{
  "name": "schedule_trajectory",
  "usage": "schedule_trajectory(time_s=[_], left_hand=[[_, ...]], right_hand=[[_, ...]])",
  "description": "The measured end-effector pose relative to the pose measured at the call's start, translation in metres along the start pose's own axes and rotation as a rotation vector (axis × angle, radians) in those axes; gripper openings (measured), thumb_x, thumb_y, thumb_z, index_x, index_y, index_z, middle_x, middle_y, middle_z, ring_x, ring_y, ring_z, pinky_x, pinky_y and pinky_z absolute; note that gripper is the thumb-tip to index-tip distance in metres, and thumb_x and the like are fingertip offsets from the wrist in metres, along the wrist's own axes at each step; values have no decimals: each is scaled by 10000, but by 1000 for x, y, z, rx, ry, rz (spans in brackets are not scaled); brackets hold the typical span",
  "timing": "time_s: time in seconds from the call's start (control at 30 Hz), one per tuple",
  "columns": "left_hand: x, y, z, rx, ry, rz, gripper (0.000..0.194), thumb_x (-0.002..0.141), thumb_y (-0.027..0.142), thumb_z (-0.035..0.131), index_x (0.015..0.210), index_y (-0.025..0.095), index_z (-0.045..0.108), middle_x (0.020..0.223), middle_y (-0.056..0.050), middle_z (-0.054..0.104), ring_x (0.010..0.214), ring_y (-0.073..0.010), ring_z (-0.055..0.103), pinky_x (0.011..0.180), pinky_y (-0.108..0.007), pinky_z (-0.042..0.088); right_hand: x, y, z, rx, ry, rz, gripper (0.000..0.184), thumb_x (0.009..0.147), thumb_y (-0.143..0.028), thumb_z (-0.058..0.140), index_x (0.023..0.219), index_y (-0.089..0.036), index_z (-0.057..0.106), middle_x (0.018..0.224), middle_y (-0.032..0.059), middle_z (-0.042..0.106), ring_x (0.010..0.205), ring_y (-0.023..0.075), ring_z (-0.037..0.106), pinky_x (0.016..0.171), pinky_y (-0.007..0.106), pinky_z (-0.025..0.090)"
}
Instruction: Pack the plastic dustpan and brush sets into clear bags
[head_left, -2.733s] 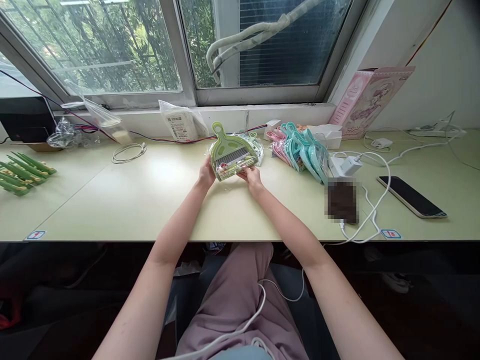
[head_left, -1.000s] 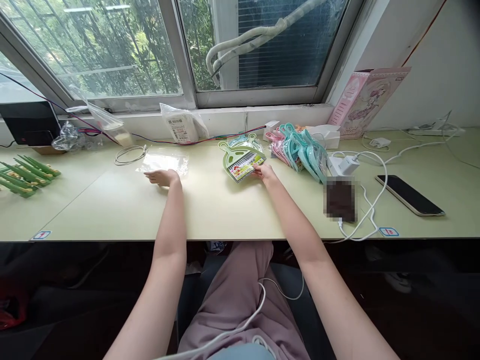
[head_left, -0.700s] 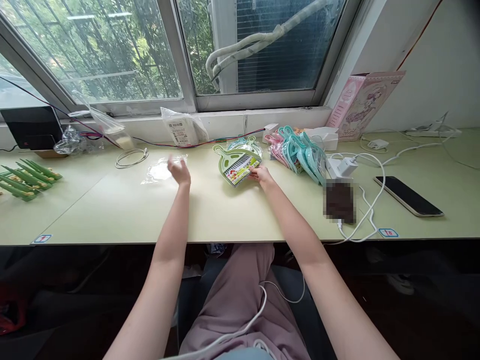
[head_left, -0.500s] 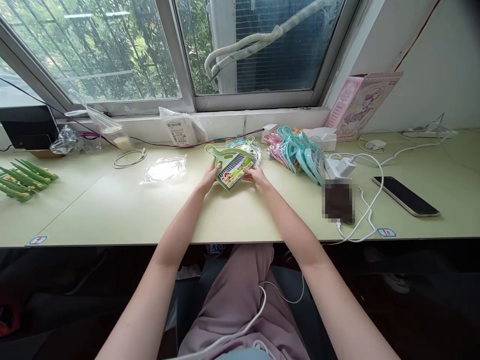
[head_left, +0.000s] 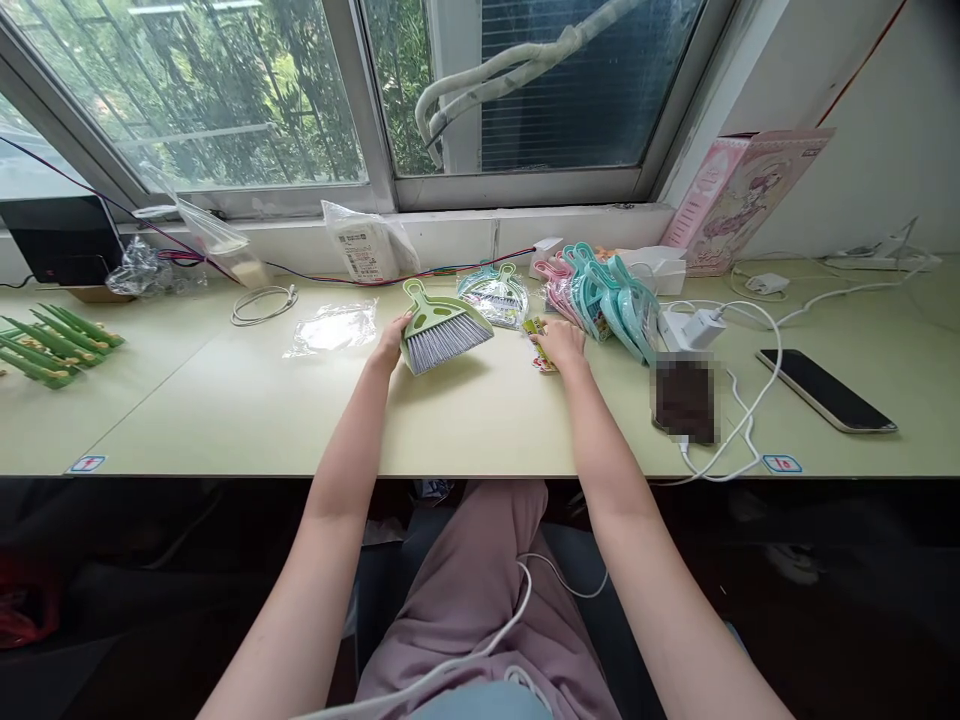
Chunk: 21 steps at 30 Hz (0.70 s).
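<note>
As I see it, the left hand (head_left: 391,341) has its grip clamped on the green dustpan-and-brush set (head_left: 439,314), above the worktop (head_left: 300,420); the right hand (head_left: 565,344) pinches a printed card (head_left: 538,345). Probably light, stiff and slick, the set is best held by its handle (head_left: 421,304).

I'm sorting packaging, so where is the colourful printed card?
In the head view, right of centre: the person's right grip holds the printed card, to the right of the grey-bristled brush.
</note>
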<state>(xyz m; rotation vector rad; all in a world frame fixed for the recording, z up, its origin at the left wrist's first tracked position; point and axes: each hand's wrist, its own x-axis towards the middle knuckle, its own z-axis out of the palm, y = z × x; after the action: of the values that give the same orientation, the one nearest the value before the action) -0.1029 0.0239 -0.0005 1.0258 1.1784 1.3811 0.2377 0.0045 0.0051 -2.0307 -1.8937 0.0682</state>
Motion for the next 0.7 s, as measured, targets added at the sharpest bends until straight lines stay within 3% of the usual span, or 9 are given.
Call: schedule_trajectory(time_s=[0.1, 0.2, 0.3, 0.4, 0.53, 0.6, 0.7], left_hand=[[-6, 1, 8, 19, -85, 1, 273, 831, 344, 612, 990, 141, 699, 891, -62, 738, 820, -196, 670, 785, -300, 512], [-14, 0, 25, 95, -200, 6, 341, 793, 417, 661, 1003, 152, 705, 897, -49, 738, 874, -211, 662, 826, -305, 490], [-26, -1, 45, 207, -368, 14, 446, 749, 517, 707, 1012, 157, 711, 911, -51, 737, 951, -237, 650, 876, -317, 470], [-38, -1, 62, 267, -487, 47, 503, 725, 588, 710, 997, 165, 710, 935, -48, 730, 1002, -250, 632, 903, -323, 456], [-48, 1, 74, 281, -469, 104, 484, 751, 604, 679, 950, 163, 693, 917, -50, 708, 1001, -245, 617, 899, -318, 449], [-48, 0, 77, 266, -431, 113, 443, 769, 572, 671, 927, 158, 680, 904, -50, 694, 967, -237, 617, 868, -311, 449], [-46, -4, 79, 259, -335, 133, 361, 799, 501, 658, 902, 155, 664, 894, -44, 680, 919, -221, 610, 829, -299, 447]], right_hand=[[-5, -6, -4, -4, 222, -34, 404, 907, -373, 616, 1261, -177, 614, 1258, 179, 628, 1123, 295, 612, 848, 350, 474], [-10, -26, -12, 87, 402, -151, 345, 1022, -326, 379, 1140, -151, 653, 1168, 160, 649, 1038, 240, 617, 778, 299, 450], [-20, -55, -14, 130, 347, -341, 473, 1050, -358, 286, 964, -145, 699, 1005, 130, 685, 887, 204, 615, 687, 276, 413], [-33, -80, -9, 82, 253, -504, 429, 1033, -356, 354, 928, -153, 718, 959, 127, 698, 949, 230, 595, 705, 289, 397], [-43, -93, -3, 58, 187, -397, 417, 1029, -314, 336, 1019, -132, 711, 1015, 175, 696, 1026, 270, 579, 814, 329, 421], [-45, -94, -2, 76, 151, -313, 443, 1032, -294, 300, 1035, -118, 706, 1040, 199, 688, 1027, 280, 594, 847, 352, 434], [-46, -97, 1, 99, 114, -300, 457, 1034, -305, 289, 1043, -120, 707, 1075, 201, 687, 983, 268, 631, 831, 349, 460]])
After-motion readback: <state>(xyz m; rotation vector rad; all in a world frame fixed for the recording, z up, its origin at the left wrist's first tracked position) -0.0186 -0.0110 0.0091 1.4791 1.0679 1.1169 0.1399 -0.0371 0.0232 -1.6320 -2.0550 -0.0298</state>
